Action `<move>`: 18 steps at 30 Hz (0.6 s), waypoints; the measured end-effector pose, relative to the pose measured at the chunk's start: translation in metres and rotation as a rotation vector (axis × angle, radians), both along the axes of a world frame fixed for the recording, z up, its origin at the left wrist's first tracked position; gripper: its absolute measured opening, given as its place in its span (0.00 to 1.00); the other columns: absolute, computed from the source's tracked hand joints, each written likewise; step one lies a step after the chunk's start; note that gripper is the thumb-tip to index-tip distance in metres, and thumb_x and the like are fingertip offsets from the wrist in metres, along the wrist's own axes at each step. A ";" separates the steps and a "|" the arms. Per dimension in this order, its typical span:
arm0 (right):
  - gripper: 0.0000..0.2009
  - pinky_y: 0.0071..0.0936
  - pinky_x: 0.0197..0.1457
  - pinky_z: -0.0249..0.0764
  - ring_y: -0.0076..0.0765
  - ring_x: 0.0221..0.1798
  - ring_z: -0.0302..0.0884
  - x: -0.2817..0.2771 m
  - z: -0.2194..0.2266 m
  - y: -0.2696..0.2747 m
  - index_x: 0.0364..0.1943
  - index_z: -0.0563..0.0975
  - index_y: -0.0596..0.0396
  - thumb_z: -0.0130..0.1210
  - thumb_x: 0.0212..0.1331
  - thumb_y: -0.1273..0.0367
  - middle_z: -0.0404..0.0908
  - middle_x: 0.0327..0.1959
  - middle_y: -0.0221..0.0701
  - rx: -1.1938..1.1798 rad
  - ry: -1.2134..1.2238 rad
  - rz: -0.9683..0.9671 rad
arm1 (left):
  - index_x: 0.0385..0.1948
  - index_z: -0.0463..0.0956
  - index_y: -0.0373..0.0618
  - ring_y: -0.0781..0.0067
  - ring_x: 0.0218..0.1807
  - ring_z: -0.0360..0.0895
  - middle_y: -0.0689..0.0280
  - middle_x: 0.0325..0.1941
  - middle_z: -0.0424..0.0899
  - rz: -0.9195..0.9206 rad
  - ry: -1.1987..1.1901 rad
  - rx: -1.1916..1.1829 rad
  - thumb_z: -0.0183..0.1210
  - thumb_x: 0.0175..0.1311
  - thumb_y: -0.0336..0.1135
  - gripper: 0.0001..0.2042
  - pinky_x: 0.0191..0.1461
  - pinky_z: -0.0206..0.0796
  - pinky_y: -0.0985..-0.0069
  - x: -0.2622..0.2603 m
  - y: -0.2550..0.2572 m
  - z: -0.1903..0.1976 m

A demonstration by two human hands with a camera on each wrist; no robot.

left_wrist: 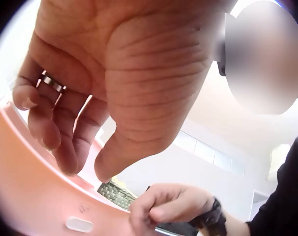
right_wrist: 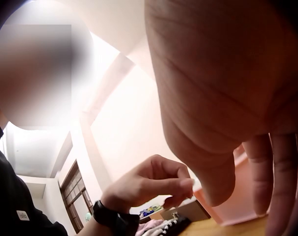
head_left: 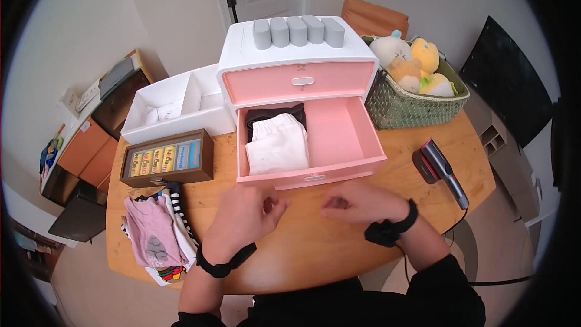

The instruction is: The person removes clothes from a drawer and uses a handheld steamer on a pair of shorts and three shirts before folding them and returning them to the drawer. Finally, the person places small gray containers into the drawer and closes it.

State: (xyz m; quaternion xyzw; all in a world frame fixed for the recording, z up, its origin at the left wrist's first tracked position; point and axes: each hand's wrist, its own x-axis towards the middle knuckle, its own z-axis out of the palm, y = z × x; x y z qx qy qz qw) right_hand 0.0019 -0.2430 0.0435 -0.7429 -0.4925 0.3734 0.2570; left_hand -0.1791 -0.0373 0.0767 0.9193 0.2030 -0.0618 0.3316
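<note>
Both hands hover in front of the pulled-out pink drawer [head_left: 339, 172], holding nothing. The left hand [head_left: 242, 215] is near the drawer's front left corner, its fingers loosely bent; in the left wrist view the left hand [left_wrist: 114, 73] hangs above the pink drawer front [left_wrist: 41, 196]. The right hand [head_left: 366, 203] is right of it, fingers loosely curled; the right wrist view shows the right hand [right_wrist: 222, 98] with fingers pointing down. Folded white cloth [head_left: 278, 145] lies in the drawer's left part, with dark cloth [head_left: 293, 111] behind and partly under it.
Folded clothes [head_left: 154, 230] and a brown box [head_left: 206, 157] of small packs lie at left, a divided white box [head_left: 133, 121] behind. Grey cases [head_left: 296, 31] stand on the cabinet [head_left: 236, 54]. Right are a green basket [head_left: 417, 112] of plush toys and a corded handheld device [head_left: 448, 175].
</note>
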 end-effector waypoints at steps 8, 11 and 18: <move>0.18 0.25 0.48 0.81 0.27 0.46 0.83 0.009 -0.100 0.030 0.55 0.79 0.62 0.68 0.66 0.66 0.84 0.50 0.34 0.421 0.088 -0.284 | 0.52 0.81 0.34 0.49 0.53 0.85 0.48 0.49 0.87 -0.057 -0.410 0.163 0.72 0.61 0.38 0.21 0.59 0.77 0.61 0.018 0.033 -0.094; 0.20 0.28 0.46 0.81 0.29 0.43 0.83 0.032 -0.115 0.052 0.55 0.79 0.63 0.69 0.64 0.65 0.85 0.49 0.37 0.508 0.028 -0.356 | 0.57 0.77 0.34 0.47 0.59 0.83 0.47 0.53 0.86 -0.042 -0.509 0.147 0.72 0.61 0.38 0.25 0.64 0.75 0.60 0.036 0.045 -0.097; 0.35 0.24 0.40 0.79 0.26 0.43 0.81 0.086 -0.117 0.109 0.74 0.66 0.51 0.69 0.66 0.66 0.72 0.66 0.41 0.480 0.260 -0.488 | 0.75 0.60 0.35 0.39 0.75 0.67 0.41 0.73 0.70 0.043 -0.546 0.199 0.74 0.57 0.40 0.45 0.78 0.61 0.55 0.084 0.079 -0.120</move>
